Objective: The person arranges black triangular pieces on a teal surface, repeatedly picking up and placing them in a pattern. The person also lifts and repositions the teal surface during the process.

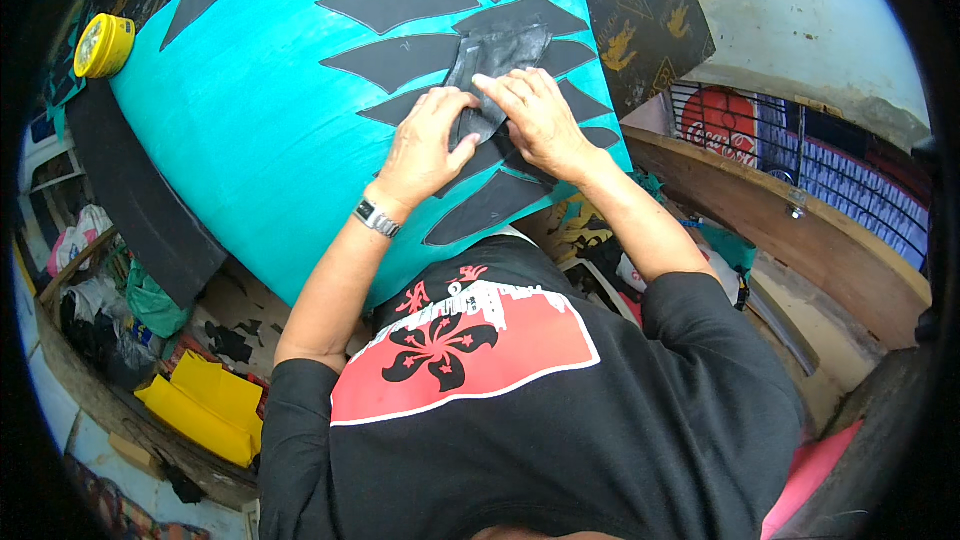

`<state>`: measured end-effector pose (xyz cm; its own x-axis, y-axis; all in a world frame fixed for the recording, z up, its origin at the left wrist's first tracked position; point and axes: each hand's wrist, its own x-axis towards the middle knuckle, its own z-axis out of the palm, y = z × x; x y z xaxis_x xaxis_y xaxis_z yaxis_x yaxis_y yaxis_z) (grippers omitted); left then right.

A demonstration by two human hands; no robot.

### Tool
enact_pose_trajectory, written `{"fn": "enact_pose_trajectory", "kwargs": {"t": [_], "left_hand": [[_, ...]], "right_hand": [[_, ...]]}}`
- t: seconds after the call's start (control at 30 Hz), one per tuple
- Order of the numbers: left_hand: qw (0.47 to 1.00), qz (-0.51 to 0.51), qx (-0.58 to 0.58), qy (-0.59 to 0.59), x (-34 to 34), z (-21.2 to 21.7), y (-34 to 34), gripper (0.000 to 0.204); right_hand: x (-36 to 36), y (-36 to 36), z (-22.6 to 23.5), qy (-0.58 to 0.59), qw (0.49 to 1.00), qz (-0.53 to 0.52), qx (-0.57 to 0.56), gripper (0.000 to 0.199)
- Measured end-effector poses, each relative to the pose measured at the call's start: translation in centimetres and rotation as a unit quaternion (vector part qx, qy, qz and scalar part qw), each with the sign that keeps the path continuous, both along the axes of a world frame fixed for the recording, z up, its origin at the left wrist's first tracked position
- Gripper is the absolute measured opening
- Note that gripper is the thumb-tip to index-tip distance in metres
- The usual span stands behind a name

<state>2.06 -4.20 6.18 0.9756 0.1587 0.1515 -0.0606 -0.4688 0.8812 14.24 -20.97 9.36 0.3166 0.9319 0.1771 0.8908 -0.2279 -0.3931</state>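
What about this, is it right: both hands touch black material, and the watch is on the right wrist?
One mistake: the head view shows the watch on the left wrist. The left hand and right hand touch black material.

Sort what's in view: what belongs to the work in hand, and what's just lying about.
Work in hand, it seems:
soft black piece, at the left hand and right hand
teal sheet
pointed black shapes on it

Lying about, apparently:
yellow folded item
green bag
yellow tub (role unclear)
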Motion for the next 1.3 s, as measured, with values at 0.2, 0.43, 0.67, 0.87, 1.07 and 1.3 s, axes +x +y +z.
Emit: {"fn": "enact_pose_trajectory", "kwargs": {"t": [0.2, 0.43, 0.67, 0.87, 1.07, 1.3], "left_hand": [[0.986, 0.032, -0.155, 0.054, 0.4, -1.6, 0.6, 0.034], [0.991, 0.020, -0.099, 0.091, 0.9, 0.8, 1.6, 0.035], [0.749, 0.163, -0.640, -0.058, 0.6, 1.8, 10.3, 0.066], [0.853, 0.269, -0.446, -0.024, -3.1, 0.4, 22.0, 0.030], [0.931, 0.318, -0.134, 0.117, -2.4, -2.7, 30.9, 0.053], [0.892, 0.412, -0.043, 0.180, -0.6, -5.9, 34.3, 0.064]], "right_hand": [[0.4, -0.3, -1.4, 0.129, 0.988, -0.084, 0.025, 0.056], [6.7, 3.9, 8.1, 0.266, 0.824, -0.305, 0.397, 0.082], [1.1, 17.2, 6.9, 0.539, 0.733, -0.128, 0.395, 0.102], [1.1, 27.9, -0.7, 0.631, 0.706, -0.090, 0.309, 0.099], [5.2, 34.3, -6.4, 0.448, 0.859, -0.138, 0.208, 0.091], [6.6, 36.4, -9.7, 0.301, 0.914, -0.219, 0.160, 0.084]]}}
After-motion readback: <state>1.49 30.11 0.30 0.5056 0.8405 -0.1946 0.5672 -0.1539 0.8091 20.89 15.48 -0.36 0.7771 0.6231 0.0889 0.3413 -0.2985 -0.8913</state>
